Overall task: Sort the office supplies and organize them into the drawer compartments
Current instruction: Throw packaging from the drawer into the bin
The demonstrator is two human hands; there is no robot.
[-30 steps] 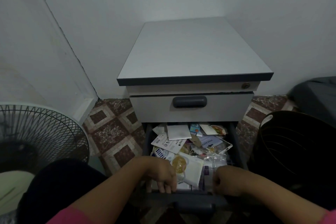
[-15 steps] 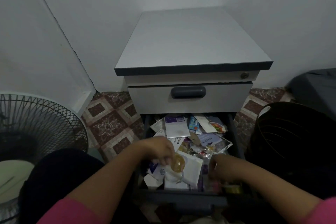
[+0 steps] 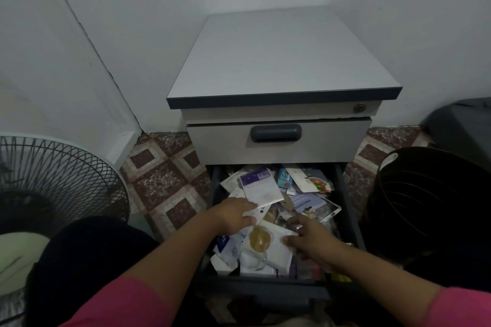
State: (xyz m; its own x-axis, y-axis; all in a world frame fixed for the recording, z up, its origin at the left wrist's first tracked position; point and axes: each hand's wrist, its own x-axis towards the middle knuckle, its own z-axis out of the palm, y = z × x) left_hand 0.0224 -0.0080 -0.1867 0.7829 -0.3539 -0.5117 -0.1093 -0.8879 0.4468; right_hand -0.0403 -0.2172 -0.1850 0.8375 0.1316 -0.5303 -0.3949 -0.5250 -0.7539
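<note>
Open lower drawer [image 3: 349,202] of a grey pedestal cabinet [image 3: 281,61], crammed with loose paper packets and cards. White packet with purple header [image 3: 261,186] at the back left, blue carton [image 3: 285,181] beside it, white sachet with amber disc [image 3: 265,243] toward the front. Possibly more items underneath, too dim to tell. Cabinet standing on patterned tile floor [image 3: 164,180].

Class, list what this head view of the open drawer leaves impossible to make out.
- Drawer dividers: buried under the papers.
- Items beneath the left hand and right hand: covered by them.
- Print on the leaflet: mostly too small.
- Drawer's front right corner: too dark.
- Fan: cut off by the left edge.
</note>
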